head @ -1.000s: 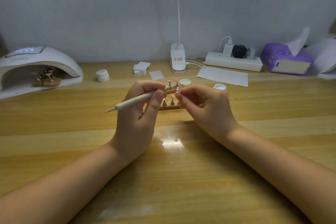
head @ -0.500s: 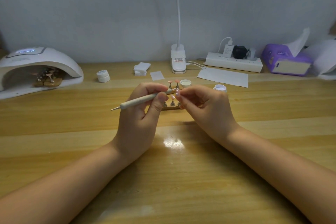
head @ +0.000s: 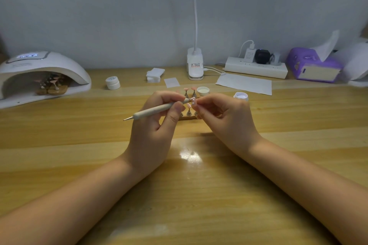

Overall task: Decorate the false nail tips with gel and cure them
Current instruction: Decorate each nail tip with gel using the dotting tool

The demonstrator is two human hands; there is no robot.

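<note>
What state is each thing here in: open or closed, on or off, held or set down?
Left hand: grips the dotting tool.
Right hand: pinches a nail tip.
Curing lamp: display lit, a stand of tips inside.
Jar by right hand: open; lid lies upturned beside.
Jar near lamp: closed.
Power strip: plugs in.
Tissue box: a tissue sticks out.

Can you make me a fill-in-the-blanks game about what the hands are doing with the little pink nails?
1. The left hand grips a thin ____.
2. The right hand pinches a pink ____.
3. The nail lamp sits at the far ____ of the table.
4. The tissue box is coloured ____.

Missing words: stick, nail, left, purple
</note>
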